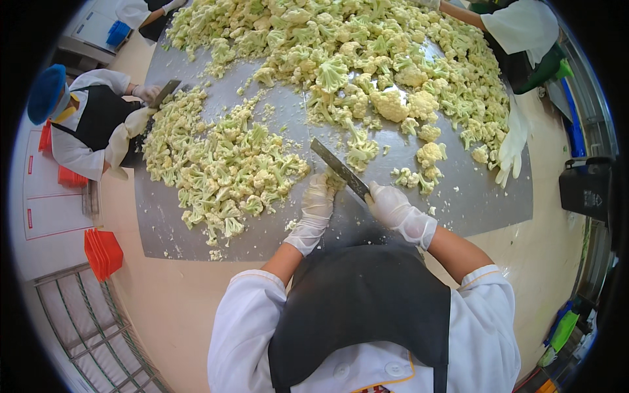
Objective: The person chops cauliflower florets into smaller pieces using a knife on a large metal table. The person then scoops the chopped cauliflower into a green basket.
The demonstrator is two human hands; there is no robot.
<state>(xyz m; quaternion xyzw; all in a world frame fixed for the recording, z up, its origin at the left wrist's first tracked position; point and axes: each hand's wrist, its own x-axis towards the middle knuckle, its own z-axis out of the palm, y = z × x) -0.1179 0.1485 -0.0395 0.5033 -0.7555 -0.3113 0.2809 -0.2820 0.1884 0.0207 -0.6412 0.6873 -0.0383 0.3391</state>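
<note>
My left hand (316,202), in a thin pale glove, holds a small piece of cauliflower (336,181) just above the steel table (275,231). The fingers partly hide that piece. My gloved right hand (394,210) grips the handle of a broad-bladed knife (343,169). Its blade slants up to the left and crosses over the piece, the tip pointing away from me. Left of my left hand spreads a pile of small cut florets (236,172). Beyond the knife lie larger cauliflower pieces (390,104), and a few florets (426,162) rest to the right.
A co-worker (98,113) at the left holds another knife (166,93). Other people's sleeves (521,29) show at the far corners. A long pale glove (512,142) lies along the right table edge. Red bins (102,253) and a black bin (586,189) stand beyond the table.
</note>
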